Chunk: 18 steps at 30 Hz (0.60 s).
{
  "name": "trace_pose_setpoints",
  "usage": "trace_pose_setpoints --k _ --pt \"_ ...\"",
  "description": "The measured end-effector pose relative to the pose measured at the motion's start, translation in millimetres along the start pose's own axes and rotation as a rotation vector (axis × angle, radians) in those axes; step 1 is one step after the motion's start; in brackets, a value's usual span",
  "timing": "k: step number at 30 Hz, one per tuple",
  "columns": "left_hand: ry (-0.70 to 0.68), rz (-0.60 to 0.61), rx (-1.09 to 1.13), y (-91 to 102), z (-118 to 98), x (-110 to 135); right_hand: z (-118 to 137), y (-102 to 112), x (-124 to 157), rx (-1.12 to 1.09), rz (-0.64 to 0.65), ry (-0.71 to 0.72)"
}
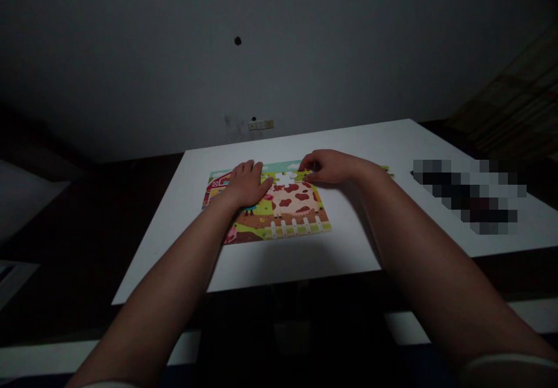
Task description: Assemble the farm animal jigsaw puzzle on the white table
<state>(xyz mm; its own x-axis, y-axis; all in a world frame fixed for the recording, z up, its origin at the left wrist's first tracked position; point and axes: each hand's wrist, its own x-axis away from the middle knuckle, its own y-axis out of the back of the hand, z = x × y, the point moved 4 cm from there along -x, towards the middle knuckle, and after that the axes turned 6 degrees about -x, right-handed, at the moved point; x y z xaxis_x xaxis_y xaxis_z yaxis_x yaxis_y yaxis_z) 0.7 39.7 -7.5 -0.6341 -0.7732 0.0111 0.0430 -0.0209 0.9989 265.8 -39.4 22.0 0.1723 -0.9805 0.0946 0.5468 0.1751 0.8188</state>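
A colourful farm jigsaw puzzle [288, 214] with a spotted cow, a red barn and a white fence lies on a white table [349, 243]. My left hand [246, 183] rests flat on the puzzle's left half, fingers stretched out over the barn area. My right hand [325, 167] is curled at the puzzle's upper right corner, fingertips pinched on a small green-yellow puzzle piece [302, 173] beside a white gap in the picture.
A blurred-out dark object [471, 193] lies on the table's right side. A grey wall with a small socket plate [260, 124] stands behind the table. Dark floor surrounds the table, and a woven surface [514, 109] shows at far right.
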Motion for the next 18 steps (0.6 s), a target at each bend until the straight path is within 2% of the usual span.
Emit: trace_pose_setpoints --k 12,18 --pt "0.008 0.005 -0.017 0.6 -0.6 0.5 -4.6 2.9 -1.6 0.000 -0.052 0.000" --pt "0.009 0.005 -0.032 1.9 -1.7 0.8 4.4 -2.3 -2.9 0.017 -0.089 0.050"
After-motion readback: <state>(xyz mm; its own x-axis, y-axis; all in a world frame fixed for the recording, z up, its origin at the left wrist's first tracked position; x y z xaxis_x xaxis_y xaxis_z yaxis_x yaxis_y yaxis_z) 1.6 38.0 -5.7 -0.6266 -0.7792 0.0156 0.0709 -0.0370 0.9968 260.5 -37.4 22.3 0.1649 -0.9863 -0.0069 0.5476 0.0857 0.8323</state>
